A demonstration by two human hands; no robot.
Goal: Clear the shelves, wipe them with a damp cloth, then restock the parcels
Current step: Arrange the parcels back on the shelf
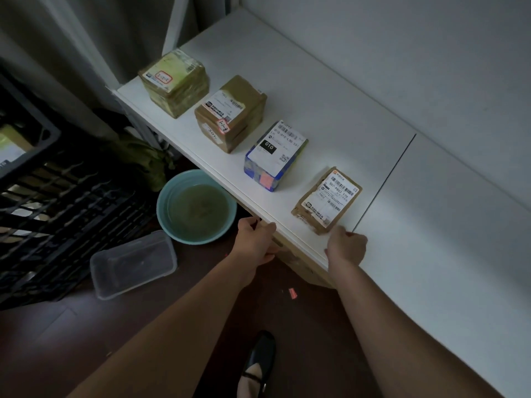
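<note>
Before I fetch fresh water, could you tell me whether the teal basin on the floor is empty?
No, the teal basin on the floor beside the shelf holds murky greenish water.

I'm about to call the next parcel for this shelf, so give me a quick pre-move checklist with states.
1. Four parcels in a row along the shelf front: ok.
2. Flat parcel lies fully on the board: ok.
3. Right hand free: cannot tell, it is at that parcel's near corner.
4. Left hand free: not ok, it grips the shelf edge.
5. Room right of the seam: ok.
6. Basin underfoot: not ok.
</note>
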